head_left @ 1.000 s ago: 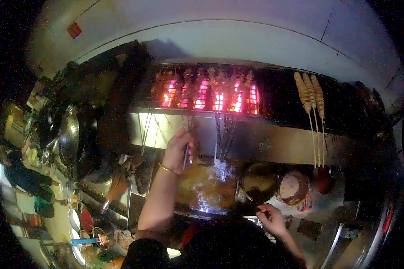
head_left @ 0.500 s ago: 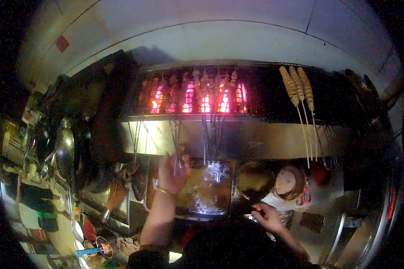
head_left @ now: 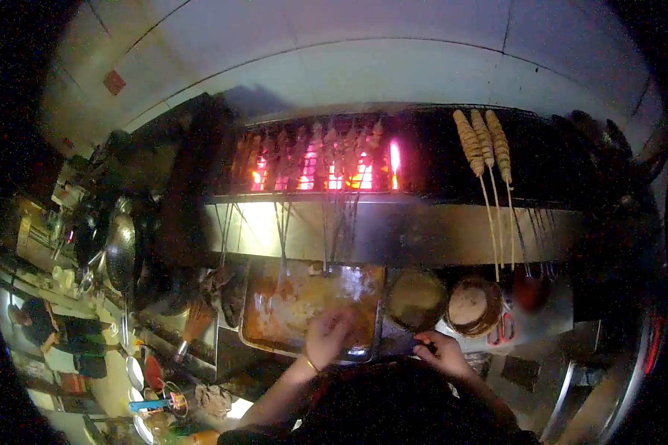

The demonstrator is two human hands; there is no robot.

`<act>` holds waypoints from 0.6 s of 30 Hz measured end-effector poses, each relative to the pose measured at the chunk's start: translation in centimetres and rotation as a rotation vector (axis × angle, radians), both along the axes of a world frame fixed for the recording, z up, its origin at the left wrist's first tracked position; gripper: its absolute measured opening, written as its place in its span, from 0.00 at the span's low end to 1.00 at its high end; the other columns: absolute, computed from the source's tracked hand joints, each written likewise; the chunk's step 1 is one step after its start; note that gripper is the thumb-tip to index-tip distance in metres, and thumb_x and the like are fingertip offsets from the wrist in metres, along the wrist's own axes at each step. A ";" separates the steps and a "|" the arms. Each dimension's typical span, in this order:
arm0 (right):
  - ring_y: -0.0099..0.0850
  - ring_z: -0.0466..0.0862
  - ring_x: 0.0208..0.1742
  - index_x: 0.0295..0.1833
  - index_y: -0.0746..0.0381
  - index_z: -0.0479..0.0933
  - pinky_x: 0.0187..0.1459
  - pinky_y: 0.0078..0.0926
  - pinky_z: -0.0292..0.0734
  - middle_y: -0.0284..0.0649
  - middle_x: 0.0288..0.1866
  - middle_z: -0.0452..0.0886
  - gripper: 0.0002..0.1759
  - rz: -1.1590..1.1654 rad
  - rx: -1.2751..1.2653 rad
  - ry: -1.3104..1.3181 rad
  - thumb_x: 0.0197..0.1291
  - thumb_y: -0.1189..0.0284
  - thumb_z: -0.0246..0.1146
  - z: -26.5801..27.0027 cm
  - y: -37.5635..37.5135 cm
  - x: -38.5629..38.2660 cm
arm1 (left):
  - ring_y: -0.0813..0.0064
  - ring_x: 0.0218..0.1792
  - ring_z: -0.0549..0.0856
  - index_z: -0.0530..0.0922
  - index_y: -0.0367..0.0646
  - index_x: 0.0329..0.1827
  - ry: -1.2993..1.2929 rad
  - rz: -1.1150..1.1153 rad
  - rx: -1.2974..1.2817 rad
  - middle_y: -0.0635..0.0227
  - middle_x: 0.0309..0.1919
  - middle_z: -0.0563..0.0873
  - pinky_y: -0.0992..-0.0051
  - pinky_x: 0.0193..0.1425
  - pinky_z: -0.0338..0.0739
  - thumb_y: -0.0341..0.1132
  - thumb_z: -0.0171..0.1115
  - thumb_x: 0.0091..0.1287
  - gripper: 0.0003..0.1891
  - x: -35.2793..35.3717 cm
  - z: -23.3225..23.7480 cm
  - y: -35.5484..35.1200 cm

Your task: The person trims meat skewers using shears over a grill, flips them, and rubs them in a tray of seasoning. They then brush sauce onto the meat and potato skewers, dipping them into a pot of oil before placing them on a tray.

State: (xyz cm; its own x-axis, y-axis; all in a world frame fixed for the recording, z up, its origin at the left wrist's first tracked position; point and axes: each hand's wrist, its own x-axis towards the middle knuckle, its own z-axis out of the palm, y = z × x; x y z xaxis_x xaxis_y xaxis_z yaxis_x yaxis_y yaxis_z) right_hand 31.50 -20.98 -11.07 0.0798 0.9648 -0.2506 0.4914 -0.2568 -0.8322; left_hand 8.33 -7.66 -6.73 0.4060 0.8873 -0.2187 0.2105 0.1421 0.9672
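Observation:
My left hand (head_left: pixel 332 331), with a gold bracelet at the wrist, is over the near part of a shallow metal tray (head_left: pixel 263 343). Motion smears its fingers, so its grip cannot be made out. Close below a round dark pan (head_left: pixel 417 300), my right hand (head_left: pixel 441 351) has its fingers closed around a small dark piece, possibly a handle. Beyond the tray, several meat skewers (head_left: pixel 319 152) lie across a glowing grill (head_left: pixel 395 163), their sticks hanging over its metal front edge. Three pale spiral-cut skewers (head_left: pixel 482 144) rest at the grill's right, away from the red glow.
A round container (head_left: pixel 473 305) with pale contents stands right of the pan, beside red-handled scissors (head_left: pixel 504 328). A brush (head_left: pixel 193 323) lies left of the tray. A wok (head_left: pixel 121 245) is farther left. Another person (head_left: pixel 56 335) stands at the far left.
My left hand has left the skewer sticks at the grill's front and moved toward me and right, over the tray. My right hand stays by the pan. The view has shifted slightly.

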 end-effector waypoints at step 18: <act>0.36 0.78 0.46 0.50 0.62 0.72 0.49 0.33 0.73 0.44 0.43 0.78 0.17 0.162 0.105 0.255 0.58 0.65 0.58 0.1 0.7 9.3 | 0.60 0.63 0.65 0.44 0.40 0.70 1.320 0.185 0.814 0.56 0.67 0.57 0.54 0.67 0.53 0.40 0.60 0.52 0.45 11.1 5.5 9.6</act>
